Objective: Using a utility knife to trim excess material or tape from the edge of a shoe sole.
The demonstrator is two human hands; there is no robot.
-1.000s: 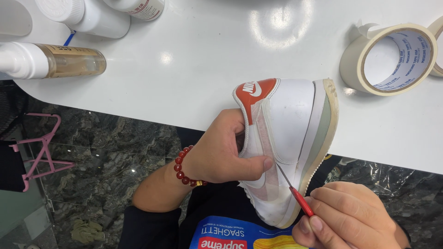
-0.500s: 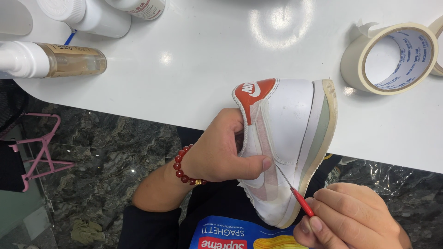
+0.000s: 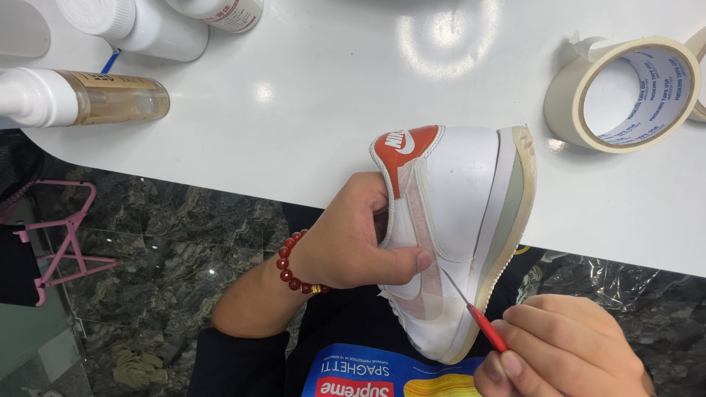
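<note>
A white sneaker (image 3: 463, 198) with an orange-red heel tab and a pale green sole stripe lies on its side at the white table's front edge. My left hand (image 3: 353, 239), with a red bead bracelet on the wrist, grips the shoe at its opening, thumb pressed on the side panel. My right hand (image 3: 562, 349) at the bottom right holds a thin red-handled blade tool (image 3: 474, 309). Its metal tip touches the shoe's side near the sole, just right of my left thumb.
A roll of cream masking tape (image 3: 625, 92) lies on the table (image 3: 294, 110) at the right. A clear spray bottle with amber liquid (image 3: 88, 99) lies at the left, with white bottles (image 3: 140, 26) behind it. A pink stand (image 3: 62, 239) sits on the dark marbled floor.
</note>
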